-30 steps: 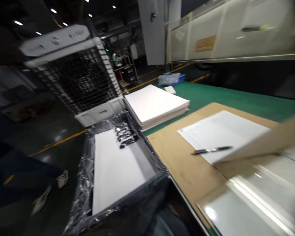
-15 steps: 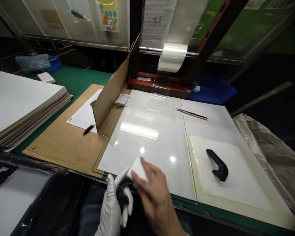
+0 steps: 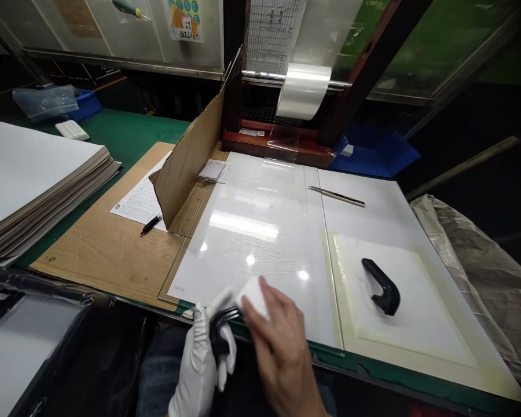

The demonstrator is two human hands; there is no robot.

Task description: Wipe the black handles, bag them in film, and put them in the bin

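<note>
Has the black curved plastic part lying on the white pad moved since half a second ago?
No. The black curved plastic part sits at the same spot on the white pad; only the camera shifted slightly.

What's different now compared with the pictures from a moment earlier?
A second ago the view faced a lined bin and floor fan; it has swung to the bench. Over the last half second, the gloved left hand kept holding the curved black plastic part, the bare right hand kept its small white pad against it. The other black part stayed put.
</note>
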